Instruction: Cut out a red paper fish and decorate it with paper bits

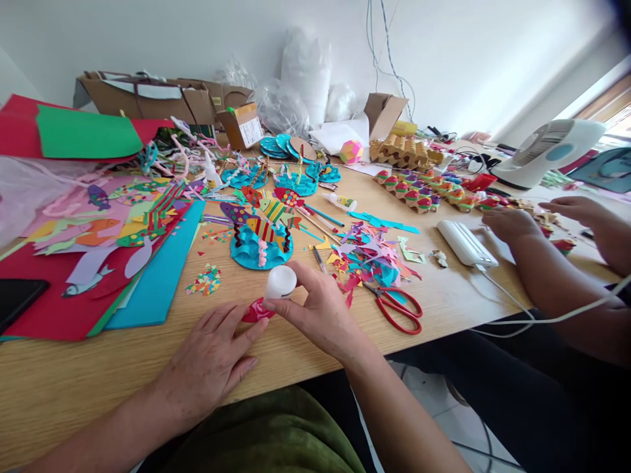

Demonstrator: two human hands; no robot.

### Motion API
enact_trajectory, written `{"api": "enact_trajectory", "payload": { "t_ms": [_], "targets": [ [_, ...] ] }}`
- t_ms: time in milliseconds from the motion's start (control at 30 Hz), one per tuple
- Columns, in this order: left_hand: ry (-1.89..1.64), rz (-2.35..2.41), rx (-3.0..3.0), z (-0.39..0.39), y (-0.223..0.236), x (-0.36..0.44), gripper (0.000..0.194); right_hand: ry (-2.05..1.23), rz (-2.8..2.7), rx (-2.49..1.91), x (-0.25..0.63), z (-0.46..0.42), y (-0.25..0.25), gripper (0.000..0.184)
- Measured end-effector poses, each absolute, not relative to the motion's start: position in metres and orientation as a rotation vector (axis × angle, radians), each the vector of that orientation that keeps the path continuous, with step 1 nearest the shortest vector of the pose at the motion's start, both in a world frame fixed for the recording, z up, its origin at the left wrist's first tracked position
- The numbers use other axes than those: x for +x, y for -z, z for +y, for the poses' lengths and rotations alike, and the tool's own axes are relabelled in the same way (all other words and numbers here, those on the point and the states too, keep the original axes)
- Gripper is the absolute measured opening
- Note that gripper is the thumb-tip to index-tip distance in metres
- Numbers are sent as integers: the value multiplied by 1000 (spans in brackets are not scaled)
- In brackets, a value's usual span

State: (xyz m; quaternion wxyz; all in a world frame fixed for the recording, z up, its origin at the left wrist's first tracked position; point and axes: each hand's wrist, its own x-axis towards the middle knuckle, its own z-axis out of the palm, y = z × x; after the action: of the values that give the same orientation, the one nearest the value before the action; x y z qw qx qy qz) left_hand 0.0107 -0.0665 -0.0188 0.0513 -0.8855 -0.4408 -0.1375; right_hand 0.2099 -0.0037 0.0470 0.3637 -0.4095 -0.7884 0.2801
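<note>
My right hand (320, 312) is closed around a white glue bottle (280, 281), tipped over a small red paper cutout (257, 310). Pale glue-like marks show on the cutout, which lies on the table. My left hand (211, 351) rests with fingers apart, its fingertips touching the cutout's edge and its thumb free. Just behind them stands a round blue base (241, 257) bearing patterned paper fish (269, 230) and a pink fuzzy stem (263, 253). Part of the cutout is hidden by the bottle and my fingers.
Red-handled scissors (401, 315) lie right of my hand, beside paper scraps (369, 246). Coloured sheets (148, 295) and a black phone (20, 302) are at left. A white power bank (466, 243) with a cable sits near another person's hands (513, 223). Another glue bottle (340, 201) lies behind.
</note>
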Motion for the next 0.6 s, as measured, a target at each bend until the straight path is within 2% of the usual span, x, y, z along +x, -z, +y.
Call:
{"api": "enact_trajectory", "payload": {
  "t_ms": [433, 600],
  "targets": [
    [419, -1324, -2676, -66, 17, 11, 39, -808, -1949, -1025, 213, -9, -42, 18],
    [425, -1264, -2647, -65, 14, 12, 38, -1041, -1729, -1003, 220, -11, -34, 22]
  ]
}}
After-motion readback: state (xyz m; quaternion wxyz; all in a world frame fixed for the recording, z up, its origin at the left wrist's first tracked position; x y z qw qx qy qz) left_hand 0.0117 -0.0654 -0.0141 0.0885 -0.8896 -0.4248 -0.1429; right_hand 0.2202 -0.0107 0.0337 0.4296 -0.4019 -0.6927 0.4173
